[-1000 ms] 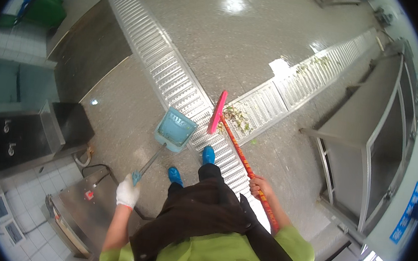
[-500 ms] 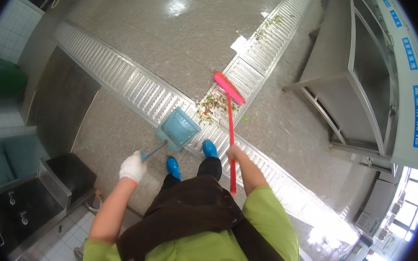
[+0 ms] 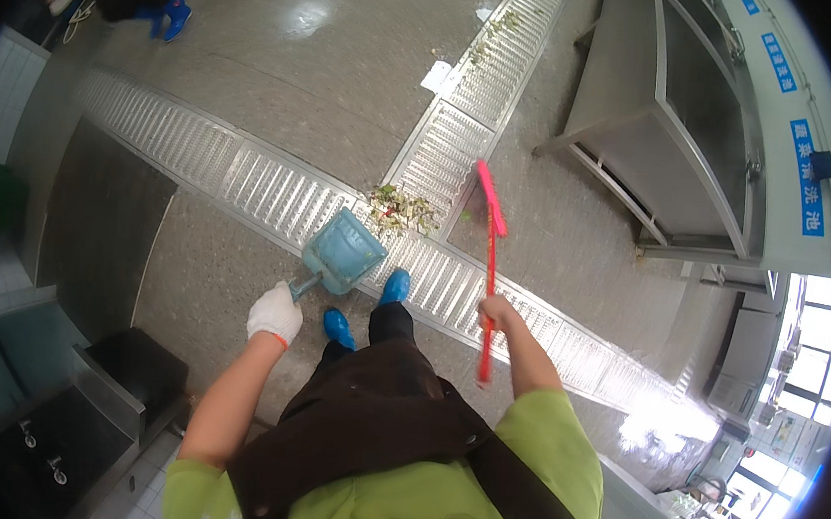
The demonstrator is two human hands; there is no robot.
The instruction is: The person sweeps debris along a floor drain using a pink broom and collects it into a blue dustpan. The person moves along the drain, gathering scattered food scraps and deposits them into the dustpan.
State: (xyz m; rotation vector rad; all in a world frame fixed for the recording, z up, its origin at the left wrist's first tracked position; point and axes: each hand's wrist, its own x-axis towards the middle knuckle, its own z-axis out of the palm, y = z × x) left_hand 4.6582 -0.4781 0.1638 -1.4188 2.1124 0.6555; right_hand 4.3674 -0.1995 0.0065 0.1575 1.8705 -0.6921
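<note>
In a white glove, my left hand (image 3: 275, 314) grips the short handle of a blue dustpan (image 3: 344, 253). The pan rests at the near edge of the metal drain grating (image 3: 277, 189), just left of my blue boots. A pile of vegetable scraps (image 3: 402, 210) lies on the grating where two strips meet, right beyond the pan. My bare right hand (image 3: 496, 313) is wrapped round the red handle of a broom. Its pink head (image 3: 491, 199) stands on the floor to the right of the scraps, apart from them.
More scraps (image 3: 503, 30) and a white sheet (image 3: 436, 76) lie along the far strip of grating. A stainless steel sink unit (image 3: 664, 123) stands at the right. Another person in blue boots (image 3: 176, 16) is at the far left. Black sinks (image 3: 48, 444) line the near left.
The broom head has swung right, off the scraps and the grating. The pile now sits closer to the pan. Another person has come further into view at the far left.
</note>
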